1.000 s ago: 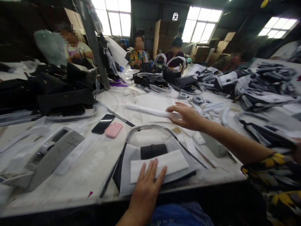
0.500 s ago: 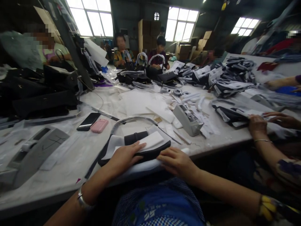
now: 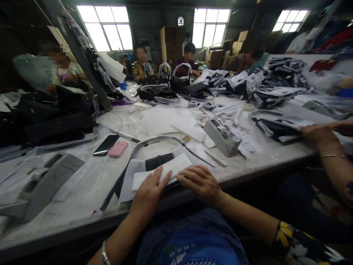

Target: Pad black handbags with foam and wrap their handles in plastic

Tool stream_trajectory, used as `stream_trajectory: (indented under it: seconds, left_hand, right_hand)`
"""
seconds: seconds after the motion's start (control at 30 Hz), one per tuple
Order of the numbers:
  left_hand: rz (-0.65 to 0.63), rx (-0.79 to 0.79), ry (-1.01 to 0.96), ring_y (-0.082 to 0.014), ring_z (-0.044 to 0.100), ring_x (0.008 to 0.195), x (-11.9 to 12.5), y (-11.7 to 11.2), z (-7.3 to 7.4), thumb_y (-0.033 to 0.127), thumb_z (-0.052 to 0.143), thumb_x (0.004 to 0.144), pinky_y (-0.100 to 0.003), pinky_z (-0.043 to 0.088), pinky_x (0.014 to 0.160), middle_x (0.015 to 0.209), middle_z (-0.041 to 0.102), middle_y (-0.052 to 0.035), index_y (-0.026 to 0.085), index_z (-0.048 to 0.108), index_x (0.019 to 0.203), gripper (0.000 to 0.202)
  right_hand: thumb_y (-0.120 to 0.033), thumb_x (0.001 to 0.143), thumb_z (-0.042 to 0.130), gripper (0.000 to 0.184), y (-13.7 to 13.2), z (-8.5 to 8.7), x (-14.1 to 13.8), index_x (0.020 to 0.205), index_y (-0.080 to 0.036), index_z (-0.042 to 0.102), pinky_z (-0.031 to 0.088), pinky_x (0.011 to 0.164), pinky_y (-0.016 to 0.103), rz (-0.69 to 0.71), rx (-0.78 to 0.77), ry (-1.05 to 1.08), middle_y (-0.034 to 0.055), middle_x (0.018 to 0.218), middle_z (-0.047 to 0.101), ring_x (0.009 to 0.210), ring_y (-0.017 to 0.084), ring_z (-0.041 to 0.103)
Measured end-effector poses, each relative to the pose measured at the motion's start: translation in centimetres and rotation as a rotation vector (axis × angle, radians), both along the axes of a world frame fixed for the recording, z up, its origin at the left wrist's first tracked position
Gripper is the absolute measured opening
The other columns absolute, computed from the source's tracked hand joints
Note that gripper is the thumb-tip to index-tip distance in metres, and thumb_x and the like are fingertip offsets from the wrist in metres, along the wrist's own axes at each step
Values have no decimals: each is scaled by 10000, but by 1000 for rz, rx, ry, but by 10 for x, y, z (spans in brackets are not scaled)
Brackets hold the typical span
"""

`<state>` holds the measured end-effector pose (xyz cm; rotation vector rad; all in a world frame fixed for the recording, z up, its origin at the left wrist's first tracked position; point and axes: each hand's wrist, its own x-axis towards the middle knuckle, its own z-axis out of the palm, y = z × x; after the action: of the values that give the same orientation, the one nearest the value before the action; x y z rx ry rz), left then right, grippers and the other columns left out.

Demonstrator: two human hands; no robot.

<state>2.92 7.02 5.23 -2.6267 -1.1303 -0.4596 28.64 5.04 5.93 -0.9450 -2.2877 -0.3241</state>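
Beyond the table's [image 3: 260,160] far edge, a dark wall [image 3: 149,22] holds three windows [image 3: 211,27] glaring with daylight and a small bright opening [image 3: 180,21]. Boxes [image 3: 167,44] stand stacked before it. Towards the table's left edge, a grey post [image 3: 95,82] slants.

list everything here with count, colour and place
front bag: one, black, near edge
pad: one, white, on bag
phone: one, black, left of bag
small item: one, pink, beside phone
tape dispensers: two or more, grey, flanking bag
other bags: many, mostly black, around table
paper sheets: many, white, mid-table
table: one, white, beneath
boxes: several, brown, back
windows: three, white, back wall
co-workers: several, mixed colours, around table
left hand: one, bare, on pad
right hand: one, bare, at bag's edge
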Motion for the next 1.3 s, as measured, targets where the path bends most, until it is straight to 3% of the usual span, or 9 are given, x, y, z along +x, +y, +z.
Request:
stream_trajectory:
  seconds: [0.1, 0.27, 0.5, 0.6, 0.77, 0.87, 1.0, 1.1, 1.3]
  left_hand:
    - [30, -7, 10, -305, 529, 1315, 3, -1, -1, 78, 528, 912, -465, 487, 1041, 1485, 480, -185, 259, 440, 1465, 589]
    - [90, -96, 32, -314, 496, 1343, 15, -7, 11, 42, 507, 900, -483, 456, 1062, 1493, 466, -197, 240, 489, 1420, 557]
    - [119, -227, -4, -320, 400, 1411, 22, -12, 23, 128, 585, 886, -511, 383, 1120, 1546, 390, -195, 218, 394, 1467, 618]
    - [111, -221, -40, -331, 394, 1413, 21, -14, 22, 215, 640, 881, -521, 385, 1121, 1545, 390, -197, 217, 372, 1488, 663]
    - [109, -98, -26, -319, 483, 1353, 16, -8, 10, 119, 559, 915, -496, 454, 1070, 1509, 452, -172, 273, 391, 1490, 618]
    - [78, -78, -34, -317, 515, 1324, 13, -5, 7, 159, 571, 920, -493, 475, 1057, 1503, 463, -163, 262, 393, 1490, 606]
    - [53, -57, -38, -319, 538, 1299, 11, -4, 8, 177, 583, 915, -504, 490, 1043, 1486, 484, -161, 250, 400, 1485, 604]
    - [52, -55, -42, -317, 524, 1311, 11, -5, 10, 170, 595, 902, -497, 484, 1053, 1500, 465, -165, 236, 390, 1492, 628]
    - [53, -24, -20, -311, 525, 1312, 13, -7, 14, 222, 627, 894, -483, 492, 1049, 1502, 461, -171, 217, 388, 1496, 647]
  right_hand:
    - [-121, 986, 442, 502, 11, 1, 5, 1476, -232, 454, 301, 1181, 546, -88, -63, -38, 78, 1464, 534, 1413, 272, 414]
    - [-152, 997, 453, 491, 19, -16, 10, 1473, -273, 462, 360, 1167, 536, -33, -139, 13, 57, 1439, 562, 1388, 259, 458]
    - [-164, 993, 486, 568, 25, -25, 14, 1519, -345, 370, 361, 1165, 562, 57, -122, 135, 55, 1474, 524, 1408, 276, 429]
    - [-125, 985, 486, 615, 20, -26, 6, 1537, -344, 328, 310, 1171, 603, 27, -90, 183, 86, 1500, 486, 1449, 297, 355]
    - [-207, 978, 538, 646, 14, -26, 6, 1554, -317, 268, 288, 1177, 611, -21, -86, 255, 125, 1551, 384, 1469, 328, 299]
    - [-323, 928, 639, 657, 4, -24, 25, 1514, -287, 343, 365, 1152, 569, -130, -133, 360, 138, 1454, 475, 1397, 332, 410]
    - [-301, 921, 648, 342, -11, -22, 48, 1254, -257, 589, 556, 966, 430, -278, -256, 493, 100, 1173, 635, 1026, 253, 654]
    - [-269, 928, 631, 199, -11, -22, 51, 1124, -244, 655, 594, 862, 382, -276, -333, 520, 85, 1141, 657, 845, 207, 678]
    - [-207, 883, 683, 156, -3, -26, 41, 1037, -227, 666, 603, 806, 342, -247, -347, 596, 66, 1062, 653, 804, 184, 672]
